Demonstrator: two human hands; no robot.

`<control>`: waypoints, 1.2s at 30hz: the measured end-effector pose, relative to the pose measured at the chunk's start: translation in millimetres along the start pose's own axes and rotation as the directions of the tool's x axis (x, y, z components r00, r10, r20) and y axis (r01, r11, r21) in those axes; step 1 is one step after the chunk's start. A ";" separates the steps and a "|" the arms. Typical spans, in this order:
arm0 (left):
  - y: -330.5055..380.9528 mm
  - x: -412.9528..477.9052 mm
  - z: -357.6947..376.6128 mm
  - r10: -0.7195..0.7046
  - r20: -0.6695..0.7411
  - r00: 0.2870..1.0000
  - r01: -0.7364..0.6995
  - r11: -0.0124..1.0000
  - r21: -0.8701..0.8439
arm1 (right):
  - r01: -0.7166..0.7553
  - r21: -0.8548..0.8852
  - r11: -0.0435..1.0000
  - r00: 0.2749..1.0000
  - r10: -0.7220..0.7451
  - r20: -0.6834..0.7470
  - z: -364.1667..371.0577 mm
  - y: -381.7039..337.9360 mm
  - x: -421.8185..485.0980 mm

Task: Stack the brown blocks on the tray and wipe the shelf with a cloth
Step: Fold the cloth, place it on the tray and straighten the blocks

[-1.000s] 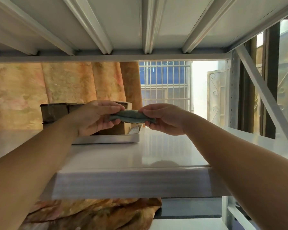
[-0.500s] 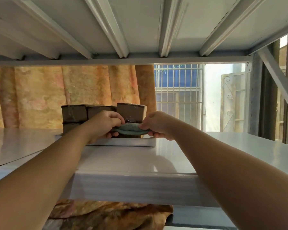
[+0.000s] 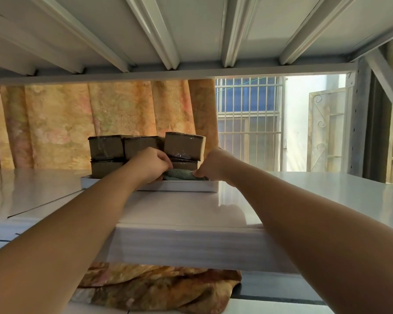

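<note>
- Cloth (image 3: pixel 179 174): grey-green, bunched into a thick pad, held stretched between both hands, over the near rim of the tray (image 3: pixel 145 188).
- Probably soft, light and limp; apt to sag or unfold if taken by one end only. Best gripped at both ends as now, or pressed flat under a palm for wiping.
- Left hand (image 3: pixel 151 165): knuckles up, fingers curled down round the cloth's left end, gripping it.
- Right hand (image 3: pixel 210 163): curled likewise on the right end, fingertips nipping the fabric.
- Both forearms reaching long and nearly straight over the front edge of the shelf (image 3: pixel 304 191), converging on the cloth.
- Blocks (image 3: pixel 184 145): stacked two high on the tray, just beyond the knuckles; stiff and boxy, seemingly wrapped in glossy film, so perhaps slippery.
- Cannot tell whether the cloth touches the tray or hangs just above it.
</note>
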State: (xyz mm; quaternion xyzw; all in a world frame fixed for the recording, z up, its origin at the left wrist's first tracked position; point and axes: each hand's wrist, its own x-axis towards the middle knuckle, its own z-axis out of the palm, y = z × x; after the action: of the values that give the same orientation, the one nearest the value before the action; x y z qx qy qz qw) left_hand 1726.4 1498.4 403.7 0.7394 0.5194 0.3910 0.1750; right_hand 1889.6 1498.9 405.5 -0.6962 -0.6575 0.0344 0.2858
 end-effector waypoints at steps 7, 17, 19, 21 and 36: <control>-0.4 -1.0 -4.4 0.019 0.060 0.998 -0.028 0.987 0.155 | -0.011 -0.133 0.991 1.000 0.015 0.028 -1.6 0.3 1.6; 4.6 -8.3 -2.7 0.133 0.048 0.990 -0.140 0.887 0.440 | 0.066 -0.043 0.997 0.998 -0.067 -0.009 -4.7 11.4 -3.5; 2.5 -8.3 -2.2 0.171 -0.008 0.985 -0.149 0.879 0.454 | 0.097 0.155 0.983 0.991 -0.080 -0.109 -6.3 12.8 -5.6; -1.6 -5.9 -2.4 0.279 -0.187 0.942 -0.167 0.873 0.459 | 0.124 0.315 0.941 0.982 -0.069 -0.178 -7.6 11.8 -8.3; -20.5 19.3 -2.0 0.240 -0.178 0.954 -0.134 0.876 0.463 | 0.305 0.239 0.922 0.952 -0.289 -0.101 -5.5 2.5 -1.1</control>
State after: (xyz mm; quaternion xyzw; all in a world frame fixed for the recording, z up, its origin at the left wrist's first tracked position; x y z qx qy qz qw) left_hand 1714.9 1523.8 398.9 0.7564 0.5375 0.3594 -0.0991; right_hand 1894.0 1496.0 408.7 -0.5475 -0.7362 0.0517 0.3945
